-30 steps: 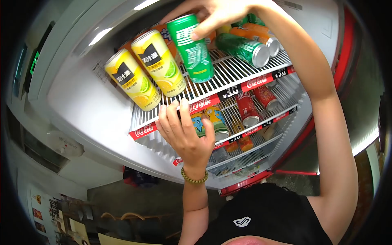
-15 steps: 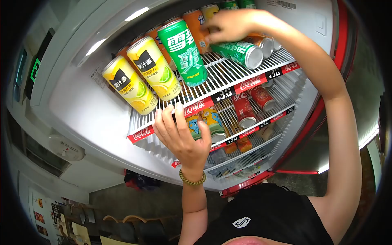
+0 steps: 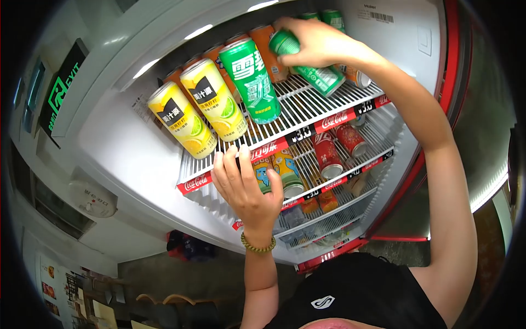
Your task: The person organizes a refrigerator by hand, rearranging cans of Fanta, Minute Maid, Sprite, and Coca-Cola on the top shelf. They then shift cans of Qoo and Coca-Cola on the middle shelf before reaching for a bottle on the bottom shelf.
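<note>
Closing the right hand (image 3: 320, 41) around a green can (image 3: 323, 78), fingers (image 3: 309, 57) curled tight over its upper half. Holding it tilted at the back right of the top wire shelf (image 3: 307, 107), low end down near the wires, contact impossible to tell. Pressing the left hand (image 3: 246, 189) against the front edge of that same shelf, fingers (image 3: 230, 164) straight, spread and lying over the red price strip (image 3: 192, 183), gripping nothing. Working just right of an upright green can (image 3: 251, 82), with two yellow lemon cans (image 3: 213, 101) standing side by side further left and orange cans (image 3: 263, 38) packed in behind. Reaching above a lower shelf carrying red cans (image 3: 327, 156) and a blue cartoon can (image 3: 287, 170) just beside the left thumb. Wearing a bead bracelet (image 3: 257, 245) on the left wrist.
</note>
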`<state>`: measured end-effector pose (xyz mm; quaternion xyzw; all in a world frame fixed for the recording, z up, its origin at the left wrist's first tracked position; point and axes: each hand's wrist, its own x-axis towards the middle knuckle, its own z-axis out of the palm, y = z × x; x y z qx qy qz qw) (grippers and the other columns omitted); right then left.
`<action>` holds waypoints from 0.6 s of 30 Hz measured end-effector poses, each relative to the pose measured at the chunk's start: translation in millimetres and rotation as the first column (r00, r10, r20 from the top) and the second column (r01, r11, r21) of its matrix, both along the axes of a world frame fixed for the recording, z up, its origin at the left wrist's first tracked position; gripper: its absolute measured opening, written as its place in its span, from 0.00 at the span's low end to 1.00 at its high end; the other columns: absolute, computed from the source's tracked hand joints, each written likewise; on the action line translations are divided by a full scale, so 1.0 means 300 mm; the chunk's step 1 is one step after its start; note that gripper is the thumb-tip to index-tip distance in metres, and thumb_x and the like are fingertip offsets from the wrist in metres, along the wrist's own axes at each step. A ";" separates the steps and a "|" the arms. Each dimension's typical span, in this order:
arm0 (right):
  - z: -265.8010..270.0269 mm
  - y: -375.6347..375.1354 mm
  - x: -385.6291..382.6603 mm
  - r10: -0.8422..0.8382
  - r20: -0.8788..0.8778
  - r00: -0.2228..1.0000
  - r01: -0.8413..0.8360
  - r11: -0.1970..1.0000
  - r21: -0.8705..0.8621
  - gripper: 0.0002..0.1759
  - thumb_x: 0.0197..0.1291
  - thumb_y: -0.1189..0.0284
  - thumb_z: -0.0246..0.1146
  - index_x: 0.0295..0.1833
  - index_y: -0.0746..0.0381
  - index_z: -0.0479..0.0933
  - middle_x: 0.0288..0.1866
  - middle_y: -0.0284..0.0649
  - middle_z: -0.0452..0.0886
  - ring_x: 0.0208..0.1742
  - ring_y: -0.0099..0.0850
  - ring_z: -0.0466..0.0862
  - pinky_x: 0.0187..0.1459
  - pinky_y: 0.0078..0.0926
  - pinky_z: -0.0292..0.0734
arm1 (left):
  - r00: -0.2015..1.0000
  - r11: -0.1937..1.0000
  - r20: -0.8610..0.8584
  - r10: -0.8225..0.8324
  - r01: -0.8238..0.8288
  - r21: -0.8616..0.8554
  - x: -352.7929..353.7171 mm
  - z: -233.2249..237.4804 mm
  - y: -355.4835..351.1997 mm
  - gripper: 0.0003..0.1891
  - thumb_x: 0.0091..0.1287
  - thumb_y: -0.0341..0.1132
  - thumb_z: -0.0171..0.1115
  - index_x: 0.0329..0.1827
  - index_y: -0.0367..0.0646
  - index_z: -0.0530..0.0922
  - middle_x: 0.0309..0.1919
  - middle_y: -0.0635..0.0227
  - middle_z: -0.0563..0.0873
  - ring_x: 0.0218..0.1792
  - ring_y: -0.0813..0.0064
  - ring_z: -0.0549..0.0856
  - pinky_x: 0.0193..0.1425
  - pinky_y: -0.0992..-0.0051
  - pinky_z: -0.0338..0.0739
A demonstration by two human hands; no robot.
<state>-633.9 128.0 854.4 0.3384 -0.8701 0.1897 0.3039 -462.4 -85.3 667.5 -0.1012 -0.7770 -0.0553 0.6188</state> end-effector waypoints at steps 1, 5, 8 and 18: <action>0.010 0.022 -0.019 0.030 -0.013 0.999 -0.031 0.996 -0.081 0.42 0.52 0.53 0.77 0.68 0.63 0.74 0.57 0.56 0.87 0.61 0.50 0.86 0.63 0.44 0.80 | 1.000 1.000 0.007 -0.009 0.009 0.003 0.001 -0.001 0.000 0.33 0.61 0.31 0.66 0.73 0.34 0.72 0.68 0.47 0.77 0.71 0.39 0.73 0.78 0.39 0.62; -0.019 0.064 -0.003 0.126 -0.016 0.992 -0.127 0.979 -0.158 0.45 0.55 0.50 0.79 0.72 0.61 0.71 0.64 0.53 0.82 0.64 0.43 0.84 0.66 0.38 0.78 | 1.000 1.000 0.013 -0.010 0.010 0.020 0.005 -0.004 0.008 0.33 0.62 0.31 0.67 0.73 0.35 0.72 0.68 0.47 0.77 0.72 0.38 0.72 0.78 0.38 0.61; -0.018 0.087 -0.040 0.342 0.118 0.932 -0.316 0.929 -0.194 0.44 0.57 0.53 0.79 0.74 0.60 0.70 0.64 0.48 0.81 0.64 0.39 0.83 0.67 0.37 0.79 | 1.000 0.999 0.011 -0.001 0.000 0.038 0.001 -0.009 0.020 0.34 0.62 0.32 0.67 0.74 0.35 0.71 0.69 0.47 0.77 0.73 0.37 0.71 0.78 0.38 0.61; 0.029 0.069 0.039 0.077 -0.071 0.995 -0.086 0.987 -0.138 0.41 0.60 0.39 0.74 0.61 0.65 0.81 0.53 0.49 0.86 0.52 0.36 0.86 0.54 0.35 0.82 | 1.000 1.000 -0.002 0.014 -0.014 0.020 -0.010 -0.016 0.015 0.34 0.62 0.32 0.66 0.74 0.35 0.70 0.70 0.46 0.76 0.74 0.37 0.70 0.79 0.37 0.60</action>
